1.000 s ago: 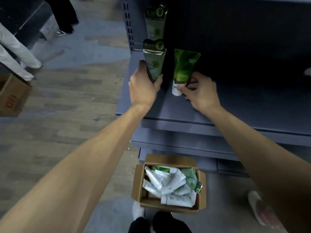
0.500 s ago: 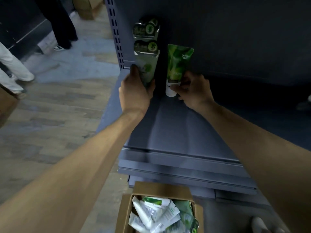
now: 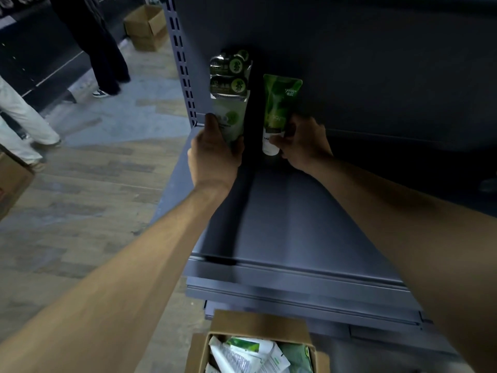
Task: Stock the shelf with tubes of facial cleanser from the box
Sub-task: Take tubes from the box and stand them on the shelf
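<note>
My left hand (image 3: 212, 154) grips a pale green tube (image 3: 228, 109) with a dark top, held upright at the back left of the grey shelf (image 3: 282, 216). Right behind it stands another tube (image 3: 228, 64) of the same kind against the back panel. My right hand (image 3: 304, 144) holds a bright green tube (image 3: 279, 109) by its white cap, upright, just right of the first. The cardboard box (image 3: 258, 343) with several more tubes sits on the floor below the shelf.
The shelf stretches right and toward me, with lower shelf edges (image 3: 295, 297) beneath. Two people's legs (image 3: 105, 63) (image 3: 24, 122) stand on the wooden floor at left. More cardboard boxes (image 3: 146, 28) (image 3: 12, 181) lie there.
Both hands have pushed their tubes further back on the shelf, toward the back panel. My head has come closer, so the box has slid to the bottom edge of the view.
</note>
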### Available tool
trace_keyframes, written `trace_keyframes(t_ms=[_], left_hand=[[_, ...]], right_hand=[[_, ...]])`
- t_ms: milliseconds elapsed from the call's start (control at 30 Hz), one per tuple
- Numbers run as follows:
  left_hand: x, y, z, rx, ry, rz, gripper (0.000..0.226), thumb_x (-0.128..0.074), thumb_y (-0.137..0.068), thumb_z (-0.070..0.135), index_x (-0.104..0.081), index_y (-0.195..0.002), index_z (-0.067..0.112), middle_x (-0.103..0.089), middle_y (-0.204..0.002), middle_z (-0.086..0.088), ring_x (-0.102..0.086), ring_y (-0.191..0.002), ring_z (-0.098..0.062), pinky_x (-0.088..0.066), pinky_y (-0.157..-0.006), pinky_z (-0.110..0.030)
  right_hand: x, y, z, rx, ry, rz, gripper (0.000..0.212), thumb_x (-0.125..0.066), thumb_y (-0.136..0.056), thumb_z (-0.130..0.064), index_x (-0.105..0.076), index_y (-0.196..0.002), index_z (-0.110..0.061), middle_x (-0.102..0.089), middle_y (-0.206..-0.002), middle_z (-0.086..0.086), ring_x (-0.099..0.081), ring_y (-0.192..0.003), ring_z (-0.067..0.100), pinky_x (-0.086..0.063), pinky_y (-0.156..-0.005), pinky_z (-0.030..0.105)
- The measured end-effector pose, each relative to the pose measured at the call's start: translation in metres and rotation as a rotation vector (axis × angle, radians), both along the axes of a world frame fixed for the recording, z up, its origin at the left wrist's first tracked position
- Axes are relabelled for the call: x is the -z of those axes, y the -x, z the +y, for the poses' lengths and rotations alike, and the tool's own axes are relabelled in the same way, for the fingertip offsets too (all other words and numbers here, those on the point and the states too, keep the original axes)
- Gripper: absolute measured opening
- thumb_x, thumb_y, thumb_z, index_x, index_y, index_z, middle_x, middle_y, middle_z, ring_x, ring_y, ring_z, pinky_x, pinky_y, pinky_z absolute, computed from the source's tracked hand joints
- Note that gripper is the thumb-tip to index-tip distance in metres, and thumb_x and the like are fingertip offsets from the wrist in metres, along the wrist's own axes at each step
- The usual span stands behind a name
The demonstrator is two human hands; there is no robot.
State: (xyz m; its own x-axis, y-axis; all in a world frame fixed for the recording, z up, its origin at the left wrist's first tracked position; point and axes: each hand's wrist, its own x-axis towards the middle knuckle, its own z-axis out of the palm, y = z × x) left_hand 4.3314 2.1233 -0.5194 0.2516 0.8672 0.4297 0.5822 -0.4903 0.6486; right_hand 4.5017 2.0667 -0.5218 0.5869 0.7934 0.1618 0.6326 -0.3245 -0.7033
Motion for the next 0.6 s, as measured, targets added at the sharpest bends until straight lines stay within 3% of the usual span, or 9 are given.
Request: trace_keyframes(t_ms=[233,600], left_hand=[[0.0,-0.001,0.005,0.008,0.017,-0.021,0.043,-0.068,-0.083,0.034,-0.047,-0.108,0.005,-0.067,-0.088,-0.012,-0.062,-0.08,-0.039,-0.049,-0.065,-0.042],[0.001,-0.004,0.009,-0.014,0.033,-0.05,0.041,-0.067,-0.084,0.036,-0.048,-0.108,0.008,-0.067,-0.086,-0.009,-0.061,-0.077,-0.038,-0.051,-0.064,-0.045]], right_hand=[[0.0,-0.004,0.009,0.013,0.022,-0.02,0.032,-0.073,-0.077,-0.037,-0.065,-0.102,-0.02,-0.071,-0.097,0.005,-0.069,-0.086,0.031,-0.059,-0.076,0.045],[-0.008,-0.012,0.025,0.039,0.049,-0.037,0.032,-0.076,-0.078,-0.032,-0.067,-0.106,-0.018,-0.071,-0.102,0.007,-0.069,-0.093,0.031,-0.059,-0.079,0.044]])
